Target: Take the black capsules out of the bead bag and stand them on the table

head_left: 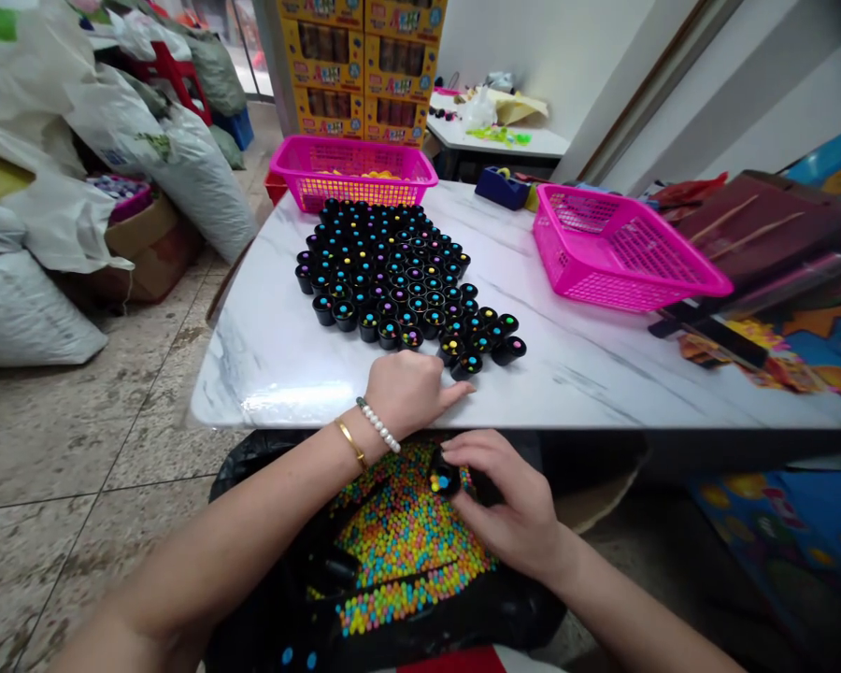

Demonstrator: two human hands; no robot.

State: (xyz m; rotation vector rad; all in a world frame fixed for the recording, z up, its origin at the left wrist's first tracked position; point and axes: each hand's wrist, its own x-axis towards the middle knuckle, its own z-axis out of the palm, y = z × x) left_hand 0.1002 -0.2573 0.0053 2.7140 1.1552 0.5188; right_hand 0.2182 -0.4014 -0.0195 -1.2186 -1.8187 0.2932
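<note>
My right hand [508, 500] grips a small black cup [443, 479] between thumb and fingers, tilted over a mass of tiny multicoloured beads [406, 533]. Blue and yellow bits show at the cup's mouth. The beads lie in a black plastic bag [525, 608] below the table edge. My left hand [410, 388], with a pearl bracelet and a gold bangle at the wrist, is at the table's front edge against the cluster of black cups [392, 280]. Its thumb is stretched out to the right beside the nearest cup; the other fingers bend out of sight.
On the white marbled table [266, 318] stand a pink basket [301, 187] with yellow pieces at the back and another pink basket [617, 280] at the right. A blue tape dispenser [501, 190] is between them. Stuffed white sacks [189, 168] crowd the left floor.
</note>
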